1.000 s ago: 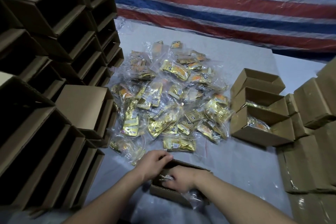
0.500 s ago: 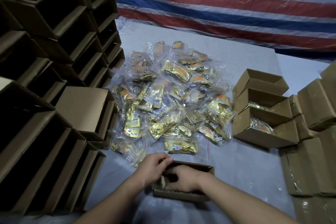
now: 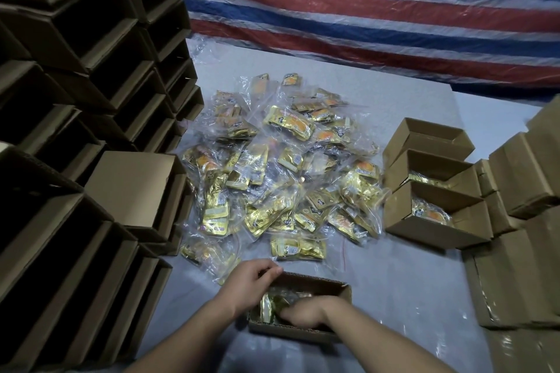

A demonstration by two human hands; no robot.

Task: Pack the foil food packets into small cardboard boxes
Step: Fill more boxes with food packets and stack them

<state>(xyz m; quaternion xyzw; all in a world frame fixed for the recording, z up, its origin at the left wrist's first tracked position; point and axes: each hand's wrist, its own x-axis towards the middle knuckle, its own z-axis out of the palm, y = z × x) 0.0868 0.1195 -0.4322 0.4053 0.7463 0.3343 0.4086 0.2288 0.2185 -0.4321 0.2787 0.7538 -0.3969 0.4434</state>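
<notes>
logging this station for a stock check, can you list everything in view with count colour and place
packets: many, gold foil in clear bags, heaped mid-table
near box: one, brown, open, front centre, packets inside
right boxes: three, brown, open, in a row right of the heap; the two nearer ones hold packets
empty boxes: many, brown, stacked on their sides at left
closed boxes: several, brown, far right
table: one, pale grey
tarp: one, red, white and blue stripes, behind the table
left hand: grips near box's left end
right hand: inside near box, on the packets
</notes>
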